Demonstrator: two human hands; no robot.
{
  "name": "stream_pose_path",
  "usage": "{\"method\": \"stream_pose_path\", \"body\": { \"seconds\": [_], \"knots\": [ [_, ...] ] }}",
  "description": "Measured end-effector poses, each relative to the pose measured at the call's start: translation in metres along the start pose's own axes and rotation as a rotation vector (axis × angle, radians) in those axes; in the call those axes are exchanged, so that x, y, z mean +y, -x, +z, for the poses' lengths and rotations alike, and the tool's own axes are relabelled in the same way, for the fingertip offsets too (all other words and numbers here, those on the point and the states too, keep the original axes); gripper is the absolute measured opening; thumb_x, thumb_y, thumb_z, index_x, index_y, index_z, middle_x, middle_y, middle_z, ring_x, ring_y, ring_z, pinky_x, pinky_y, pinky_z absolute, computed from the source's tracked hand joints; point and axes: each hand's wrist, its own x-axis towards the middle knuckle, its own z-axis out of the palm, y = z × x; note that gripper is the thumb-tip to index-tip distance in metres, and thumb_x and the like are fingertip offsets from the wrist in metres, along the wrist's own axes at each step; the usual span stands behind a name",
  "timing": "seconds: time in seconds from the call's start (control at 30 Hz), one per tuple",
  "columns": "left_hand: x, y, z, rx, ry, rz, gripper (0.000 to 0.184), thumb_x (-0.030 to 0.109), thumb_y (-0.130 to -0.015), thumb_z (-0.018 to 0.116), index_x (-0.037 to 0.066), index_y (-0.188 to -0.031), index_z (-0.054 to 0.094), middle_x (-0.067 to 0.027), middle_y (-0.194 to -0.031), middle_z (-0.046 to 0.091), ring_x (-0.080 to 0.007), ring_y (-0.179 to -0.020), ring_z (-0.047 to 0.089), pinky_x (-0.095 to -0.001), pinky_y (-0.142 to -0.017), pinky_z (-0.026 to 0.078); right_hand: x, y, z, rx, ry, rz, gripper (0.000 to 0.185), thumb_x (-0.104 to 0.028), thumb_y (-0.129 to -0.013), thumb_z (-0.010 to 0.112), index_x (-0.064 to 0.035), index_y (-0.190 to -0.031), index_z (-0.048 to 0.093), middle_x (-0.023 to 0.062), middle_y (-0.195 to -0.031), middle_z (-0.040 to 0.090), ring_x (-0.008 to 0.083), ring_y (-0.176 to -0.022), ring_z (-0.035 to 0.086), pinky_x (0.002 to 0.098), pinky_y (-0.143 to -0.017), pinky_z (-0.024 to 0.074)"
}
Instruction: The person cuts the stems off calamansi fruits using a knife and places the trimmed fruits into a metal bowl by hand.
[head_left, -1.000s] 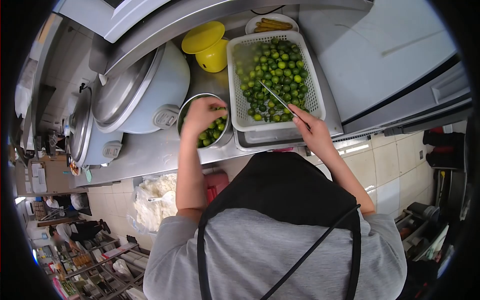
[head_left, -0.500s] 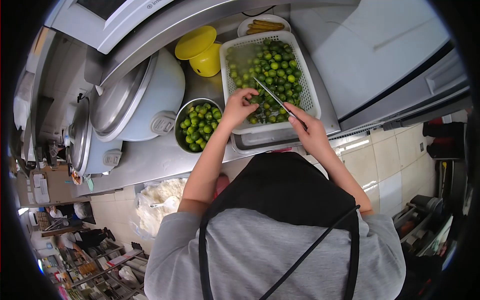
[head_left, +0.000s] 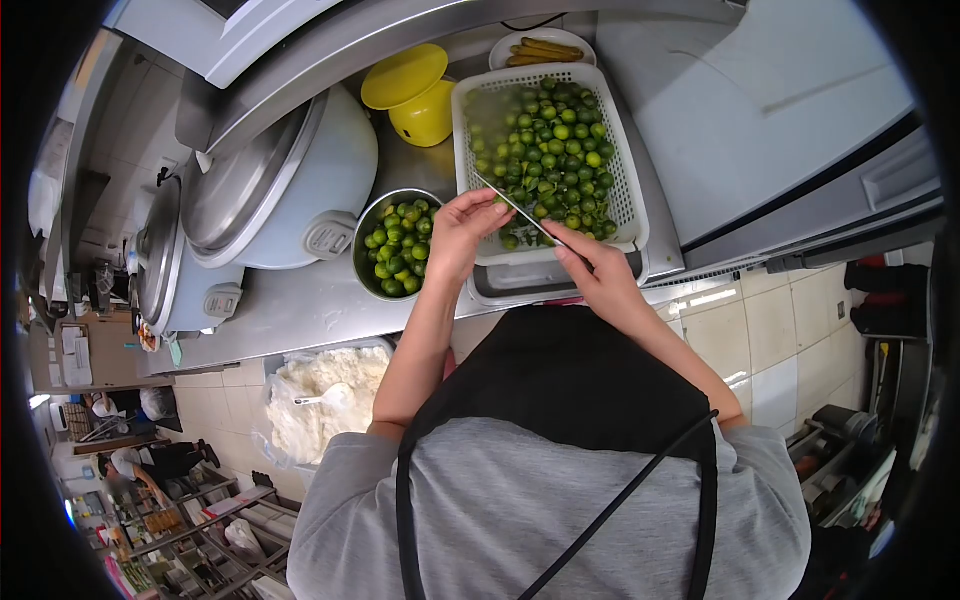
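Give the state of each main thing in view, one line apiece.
Knife: gripped in right hand.
Left hand: fingers bent beside the knife, grip unclear.
White basket: open, holding green fruit.
Steel bowl: open, holding fruit.
Nearer cooker: lid on.
Lined tub: open, scoop inside.

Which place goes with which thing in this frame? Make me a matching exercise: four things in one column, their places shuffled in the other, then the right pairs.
Things
1. Knife
2. Metal bowl
3. White plate
4. White spoon

Places
A. Just beyond the far end of the white basket, bearing brown sticks
B. On the white heap, below the counter
C. In the right hand
D. On the counter, left of the basket, holding green fruits

Pairs: 1-C, 2-D, 3-A, 4-B
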Motion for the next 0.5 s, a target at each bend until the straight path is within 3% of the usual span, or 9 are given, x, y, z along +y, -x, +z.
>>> {"method": "stream_pose_path", "body": {
  "seconds": [0.17,0.23,0.33,0.37,0.5],
  "knots": [
    [-0.003,-0.001,0.000,-0.019,0.024,0.010,0.019,-0.001,-0.081,0.060,-0.003,-0.099,0.059,-0.0099,-0.093,0.063,-0.0171,-0.086,0.061,-0.0335,-0.084,0.051,0.009,-0.005,-0.003,-0.032,-0.028,0.114,0.032,-0.019,-0.089,0.050,-0.0077,-0.119,0.054,0.0190,-0.105,0.061,0.0248,-0.090,0.063,0.0316,-0.077,0.0464],
    [0.005,0.003,0.008,-0.056,0.008,0.018,0.020,-0.001,-0.080,0.060,-0.003,-0.099,0.059,-0.0099,-0.093,0.063,-0.0168,-0.086,0.061,-0.0326,-0.083,0.050,0.017,-0.008,-0.005,-0.033,-0.017,0.331,0.032,-0.019,-0.090,0.050,-0.0085,-0.120,0.054,0.0176,-0.103,0.062,0.0224,-0.081,0.062,0.0304,-0.072,0.0464],
    [0.008,0.002,0.015,-0.061,-0.046,0.050,0.023,-0.001,-0.078,0.063,-0.003,-0.100,0.059,-0.0083,-0.090,0.063,-0.0138,-0.082,0.060,-0.0272,-0.079,0.050,0.027,-0.006,-0.008,0.062,-0.040,0.203,0.032,-0.019,-0.090,0.050,-0.0098,-0.121,0.053,0.0168,-0.100,0.063,0.0212,-0.075,0.061,0.0297,-0.069,0.0462],
    [0.008,0.001,0.016,-0.041,-0.088,0.067,0.025,-0.002,-0.076,0.066,-0.003,-0.101,0.059,-0.0068,-0.087,0.062,-0.0111,-0.079,0.059,-0.0228,-0.075,0.049,0.026,-0.004,-0.009,0.074,-0.029,0.134,0.032,-0.018,-0.090,0.050,-0.0112,-0.121,0.053,0.0167,-0.098,0.063,0.0198,-0.075,0.062,0.0297,-0.069,0.0466],
    [0.001,-0.004,0.016,0.040,-0.123,0.141,0.026,-0.003,-0.074,0.067,-0.003,-0.099,0.059,-0.0049,-0.085,0.062,-0.0086,-0.077,0.058,-0.0199,-0.072,0.047,0.009,0.007,-0.007,0.045,0.041,0.063,0.032,-0.017,-0.089,0.050,-0.0113,-0.121,0.053,0.0175,-0.098,0.063,0.0230,-0.081,0.063,0.0318,-0.073,0.0470]
  ]
}}
